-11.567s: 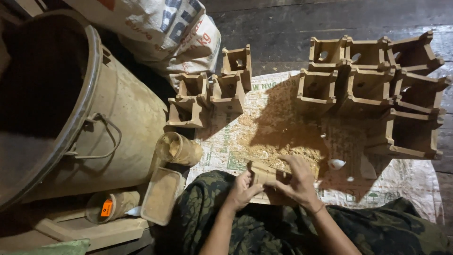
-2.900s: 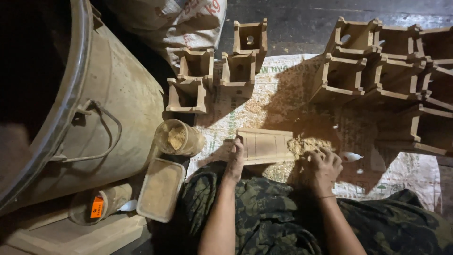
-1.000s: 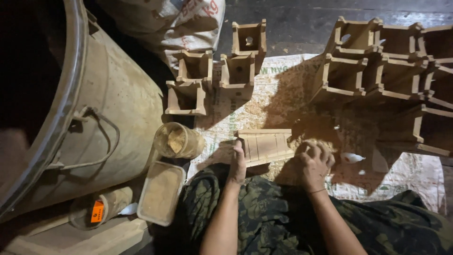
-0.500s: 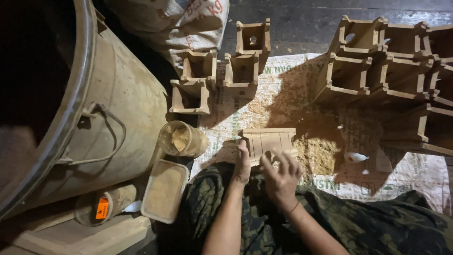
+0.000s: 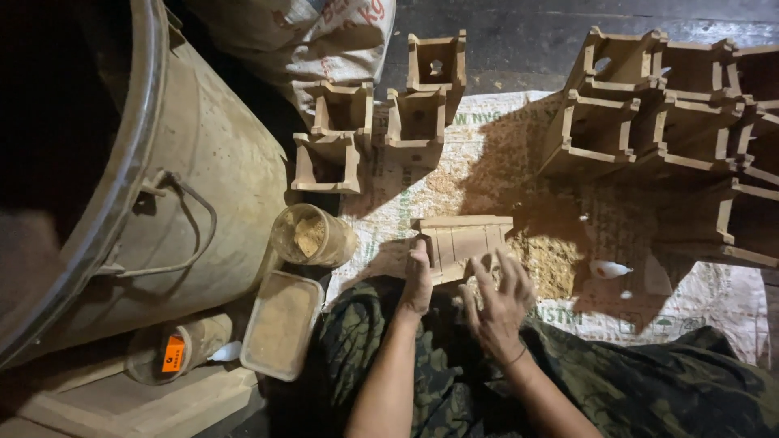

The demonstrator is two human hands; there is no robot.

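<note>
**Hands at a wooden mould on a floor mat**

Big metal drum (image 5: 162,186) fills the left half of the frame, wire handle on its side, dusty. Printed woven mat (image 5: 503,162) covers the floor centre to right. Sack (image 5: 316,36) at top centre, behind the moulds. Stack of large wooden box frames (image 5: 657,105) at upper right, packed touching each other. Four smaller wooden box moulds (image 5: 381,113) at upper centre, clustered, open tops facing the camera. Person's legs in camouflage trousers (image 5: 649,389) along the bottom edge.

Flat wooden mould (image 5: 462,242) lies on the mat at centre, just above the knees. Left hand (image 5: 418,280) rests flat against its left edge, fingers stretched along the wood, not wrapped around it. Right hand (image 5: 499,296) hovers over the mould's lower right corner, fingers spread wide and blurred, nothing gripped; contact with the wood cannot be told. Pile of tan powder (image 5: 552,264) just right of the mould.

Rectangular tray (image 5: 281,324) of powder at lower left centre. Round can (image 5: 312,235) with powder above it, beside the drum. Small jar with an orange label (image 5: 174,357) lies at lower left. Small white object (image 5: 608,269) right of the powder.
</note>
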